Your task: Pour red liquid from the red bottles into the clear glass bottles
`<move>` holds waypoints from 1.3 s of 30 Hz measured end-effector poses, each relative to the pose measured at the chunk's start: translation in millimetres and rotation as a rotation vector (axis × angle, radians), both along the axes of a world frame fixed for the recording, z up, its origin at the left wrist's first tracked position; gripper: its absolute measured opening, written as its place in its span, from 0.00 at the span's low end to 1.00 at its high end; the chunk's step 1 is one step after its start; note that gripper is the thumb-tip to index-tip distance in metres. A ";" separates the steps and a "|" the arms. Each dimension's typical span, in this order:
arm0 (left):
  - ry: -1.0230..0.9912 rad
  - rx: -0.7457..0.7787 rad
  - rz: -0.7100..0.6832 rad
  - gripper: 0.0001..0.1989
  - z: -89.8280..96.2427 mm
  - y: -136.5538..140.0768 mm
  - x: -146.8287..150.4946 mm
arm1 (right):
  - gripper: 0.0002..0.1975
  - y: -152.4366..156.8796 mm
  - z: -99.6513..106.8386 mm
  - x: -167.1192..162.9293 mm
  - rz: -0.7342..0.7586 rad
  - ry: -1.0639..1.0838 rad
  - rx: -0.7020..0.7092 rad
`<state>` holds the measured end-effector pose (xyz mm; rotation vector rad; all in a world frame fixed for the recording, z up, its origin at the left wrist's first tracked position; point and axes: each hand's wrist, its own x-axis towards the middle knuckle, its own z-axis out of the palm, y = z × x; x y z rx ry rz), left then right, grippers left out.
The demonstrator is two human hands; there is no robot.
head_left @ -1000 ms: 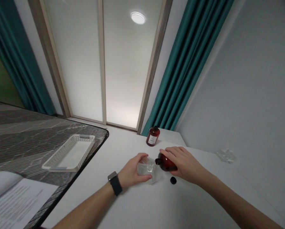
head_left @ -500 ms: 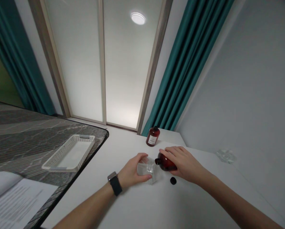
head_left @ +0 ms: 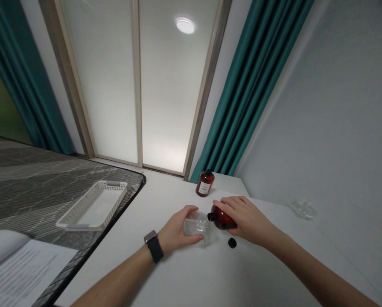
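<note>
My left hand [head_left: 180, 230], with a dark-strapped watch at the wrist, is wrapped round a clear, faceted container [head_left: 195, 228] on the white table. In my right hand [head_left: 243, 217] is a dark amber bottle [head_left: 222, 218], tipped on its side. Its uncapped mouth points left, right beside the clear container's top. Whether liquid is flowing I cannot make out. A black cap [head_left: 232, 242] lies on the table just below the bottle. Farther back stands a second amber bottle [head_left: 204, 183], upright, with a white label and a black cap.
At left, a white perforated basket [head_left: 105, 228] and an open book [head_left: 27, 268] lie on a dark, patterned, black-edged surface [head_left: 33, 179]. A crumpled clear plastic piece [head_left: 302, 210] lies by the wall at right. Teal curtains [head_left: 232, 106] hang behind the table.
</note>
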<state>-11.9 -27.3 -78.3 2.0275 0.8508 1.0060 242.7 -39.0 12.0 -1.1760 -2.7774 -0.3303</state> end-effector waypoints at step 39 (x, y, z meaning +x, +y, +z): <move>-0.010 0.019 0.001 0.33 -5.0 0.0 -0.5 | 0.40 2.0 8.5 -2.8 0.011 -0.073 0.013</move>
